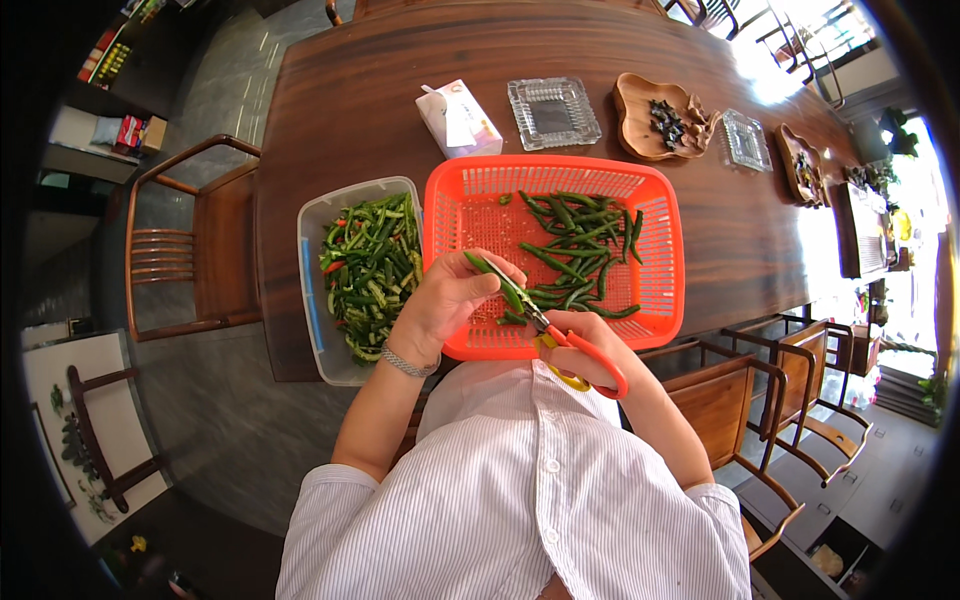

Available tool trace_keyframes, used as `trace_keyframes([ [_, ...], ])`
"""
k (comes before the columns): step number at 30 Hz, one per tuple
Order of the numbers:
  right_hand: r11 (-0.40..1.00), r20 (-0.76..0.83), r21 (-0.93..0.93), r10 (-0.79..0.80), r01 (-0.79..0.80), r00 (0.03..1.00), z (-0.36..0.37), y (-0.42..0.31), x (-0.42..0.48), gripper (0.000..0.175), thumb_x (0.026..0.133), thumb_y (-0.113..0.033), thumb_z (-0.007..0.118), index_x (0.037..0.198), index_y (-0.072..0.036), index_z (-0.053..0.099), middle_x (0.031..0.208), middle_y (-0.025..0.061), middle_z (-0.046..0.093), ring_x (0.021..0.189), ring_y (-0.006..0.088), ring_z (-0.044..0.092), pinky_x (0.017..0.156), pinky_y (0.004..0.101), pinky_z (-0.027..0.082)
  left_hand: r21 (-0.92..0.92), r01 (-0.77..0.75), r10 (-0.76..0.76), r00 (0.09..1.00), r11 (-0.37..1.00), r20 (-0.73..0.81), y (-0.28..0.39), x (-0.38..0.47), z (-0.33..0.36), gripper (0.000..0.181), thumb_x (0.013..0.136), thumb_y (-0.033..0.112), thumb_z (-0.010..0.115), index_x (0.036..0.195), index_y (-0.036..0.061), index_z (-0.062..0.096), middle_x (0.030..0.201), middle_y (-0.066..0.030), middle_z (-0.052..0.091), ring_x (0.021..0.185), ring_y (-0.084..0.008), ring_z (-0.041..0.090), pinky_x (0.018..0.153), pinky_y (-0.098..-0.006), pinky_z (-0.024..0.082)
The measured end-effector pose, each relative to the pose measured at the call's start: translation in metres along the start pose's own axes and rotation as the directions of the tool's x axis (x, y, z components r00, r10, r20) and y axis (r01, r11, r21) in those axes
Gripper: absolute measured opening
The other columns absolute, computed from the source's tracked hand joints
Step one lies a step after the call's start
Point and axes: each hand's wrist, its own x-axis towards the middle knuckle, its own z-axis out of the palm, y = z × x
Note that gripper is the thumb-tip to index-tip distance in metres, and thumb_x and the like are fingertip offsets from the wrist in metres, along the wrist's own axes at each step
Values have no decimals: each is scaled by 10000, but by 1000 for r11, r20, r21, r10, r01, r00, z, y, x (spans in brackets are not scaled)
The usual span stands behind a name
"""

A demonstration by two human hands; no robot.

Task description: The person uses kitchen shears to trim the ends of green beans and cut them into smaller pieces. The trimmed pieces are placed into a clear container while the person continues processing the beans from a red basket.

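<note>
My left hand (pixel 452 291) holds a green chili pepper (pixel 504 289) over the near left part of a red plastic basket (pixel 667 247). In my right hand (pixel 589 345) is a pair of kitchen scissors (pixel 559 336) with red and yellow handles, its blades along the pepper. Whole green chilies (pixel 577 247) lie in the right half of the basket, with small seeds on its floor at the left. Beside the basket at the left stands a clear plastic container (pixel 315 292) of cut green peppers (pixel 371 262) with a few red pieces among them.
Behind the basket on the wooden table (pixel 360 97) are a tissue box (pixel 469 124), a clear plastic tray (pixel 553 112) and a wooden tray (pixel 637 120) with dark pieces. Wooden chairs stand at the left (pixel 225 232) and at the near right (pixel 712 397).
</note>
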Motion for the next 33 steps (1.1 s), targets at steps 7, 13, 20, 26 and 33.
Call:
trace_keyframes([
  [7, 956, 20, -269, -118, 119, 993, -2, 7, 8, 222, 773, -92, 540, 977, -13, 580, 708, -4, 517, 625, 62, 468, 562, 228, 399, 73, 160, -167, 981, 984, 95, 17, -5, 0, 219, 761, 9, 661, 974, -44, 654, 1014, -188, 654, 951, -238, 627, 902, -339, 469],
  [13, 992, 53, -123, -24, 31, 998, 6, 2, 13, 182, 775, -94, 530, 928, -2, 568, 705, -4, 521, 635, 63, 468, 566, 226, 397, 109, 199, -208, 974, 974, 88, 25, -6, -6, 269, 737, 71, 720, 974, -38, 655, 1022, -216, 645, 979, -279, 624, 896, -363, 476],
  [20, 993, -17, -91, 77, -78, 997, 21, -10, 18, 176, 764, -95, 549, 900, 12, 574, 654, 6, 504, 616, 66, 446, 553, 230, 381, 55, 185, -187, 982, 981, 37, 23, -14, -19, 257, 794, 122, 682, 988, -39, 632, 1018, -195, 639, 947, -264, 625, 886, -372, 481],
  [26, 960, -45, -267, -96, 80, 994, 30, -8, 31, 354, 733, -117, 604, 1056, 26, 603, 682, 149, 569, 610, 169, 538, 601, 302, 451, -106, -39, 29, 995, 994, -94, 17, -31, -37, 214, 856, 86, 589, 1034, -33, 592, 1040, -174, 629, 957, -258, 616, 885, -375, 481],
  [33, 966, -61, -255, -65, 47, 996, 17, 5, 24, 244, 772, -127, 600, 967, 19, 585, 665, 71, 543, 611, 129, 517, 582, 279, 434, 680, 93, 418, 725, 728, -547, 70, -70, -53, 343, 858, 112, 622, 1166, 1, 517, 964, -132, 628, 927, -216, 589, 798, -342, 471],
])
